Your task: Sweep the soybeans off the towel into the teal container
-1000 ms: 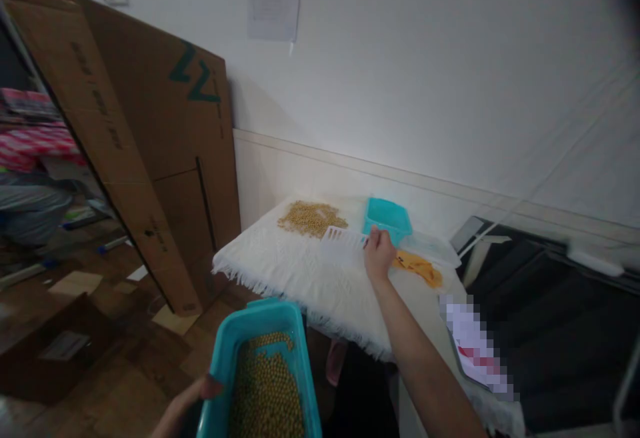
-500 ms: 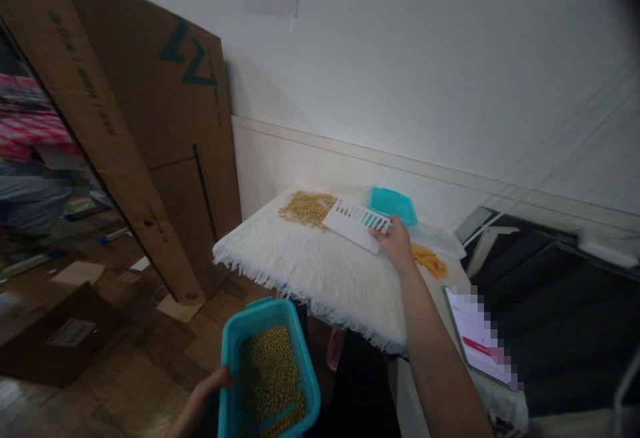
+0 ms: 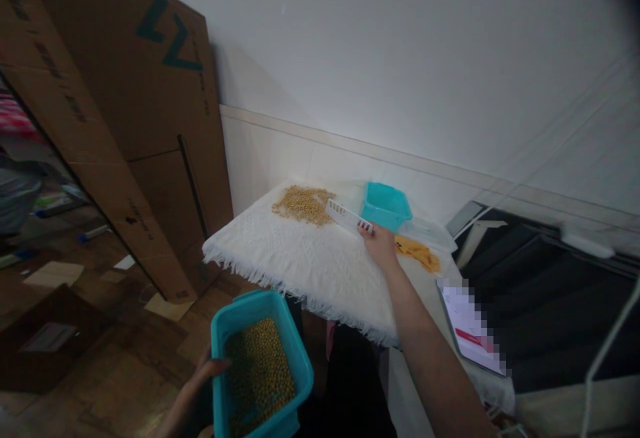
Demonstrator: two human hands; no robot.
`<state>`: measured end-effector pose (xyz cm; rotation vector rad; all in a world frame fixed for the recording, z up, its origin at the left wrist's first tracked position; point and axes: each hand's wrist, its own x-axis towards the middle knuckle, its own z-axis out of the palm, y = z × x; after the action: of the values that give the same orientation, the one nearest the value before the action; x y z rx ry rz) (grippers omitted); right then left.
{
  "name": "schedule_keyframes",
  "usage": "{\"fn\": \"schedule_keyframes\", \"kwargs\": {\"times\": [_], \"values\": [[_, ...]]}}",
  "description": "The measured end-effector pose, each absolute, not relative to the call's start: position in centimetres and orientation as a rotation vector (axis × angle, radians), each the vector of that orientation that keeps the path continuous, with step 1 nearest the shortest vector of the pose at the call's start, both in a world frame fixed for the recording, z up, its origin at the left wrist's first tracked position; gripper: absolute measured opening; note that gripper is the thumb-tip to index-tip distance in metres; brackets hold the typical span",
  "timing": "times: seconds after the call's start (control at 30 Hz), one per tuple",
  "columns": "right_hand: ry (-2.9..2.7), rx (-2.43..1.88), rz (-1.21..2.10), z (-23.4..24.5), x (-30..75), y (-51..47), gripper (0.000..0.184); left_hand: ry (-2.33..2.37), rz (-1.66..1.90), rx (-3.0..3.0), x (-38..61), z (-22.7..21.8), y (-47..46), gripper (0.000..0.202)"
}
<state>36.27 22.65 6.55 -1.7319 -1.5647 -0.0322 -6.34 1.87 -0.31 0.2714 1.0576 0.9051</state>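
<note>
Soybeans [image 3: 304,205] lie in a loose heap ahead and to the left of the fingers of the right hand [image 3: 379,243], which are closed around the near end of a stiff white slotted plate [image 3: 344,216]. It is thin, with a row of narrow openings, and its far end reaches the heap's right edge. Closer to the body, the left hand [image 3: 213,370] grips a turquoise plastic bin [image 3: 296,359], thumb hooked over the rim; its other fingers are mostly hidden. Smooth, rounded walls hold more soybeans.

Under the right fingers spreads a textured white cloth [image 3: 280,251] with a shaggy fringe. Just beyond them stands a second turquoise bin [image 3: 379,215]; to their right lie a crumpled yellow cloth [image 3: 421,253] and something clear and plastic. A tablet [image 3: 465,331], partly pixelated, rests farther right. Well left of both hands rises a tall cardboard box [image 3: 160,111], while a pale wall [image 3: 400,85] closes off the back, directly behind the heap.

Small, round and tan-yellow, the heaped beans thin to scattered singles at the margin; those in the held bin look darker, shaded.
</note>
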Motion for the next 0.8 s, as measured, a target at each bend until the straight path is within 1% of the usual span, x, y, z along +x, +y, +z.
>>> {"fn": "schedule_keyframes", "kwargs": {"times": [0.1, 0.2, 0.33, 0.53, 0.67, 0.8], "values": [[-1.581, -1.751, -0.091, 6.4, 36.1, 22.8, 0.029, 1.116, 0.964, 0.259, -6.2, -0.8, 1.9, 0.113], [-1.595, -1.745, -0.081, 6.3, 35.9, 22.9, 0.028, 1.151, 0.947, 0.274, -6.1, -0.9, 2.0, 0.115], [-1.615, -1.743, -0.081, 6.4, 35.8, 22.9, 0.028, 1.118, 0.897, 0.292, -6.4, -0.5, 2.0, 0.11], [-1.557, -1.831, -0.193, 6.7, 36.0, 22.6, 0.03, 1.173, 0.868, 0.284, -7.0, -0.3, 2.2, 0.108], [-1.591, -1.874, -0.17, 6.6, 35.9, 22.6, 0.026, 1.188, 0.881, 0.279, -7.2, -0.3, 2.3, 0.108], [-1.598, -1.825, -0.128, 6.5, 35.7, 22.6, 0.026, 1.186, 0.898, 0.291, -7.1, -0.6, 2.3, 0.11]]}}
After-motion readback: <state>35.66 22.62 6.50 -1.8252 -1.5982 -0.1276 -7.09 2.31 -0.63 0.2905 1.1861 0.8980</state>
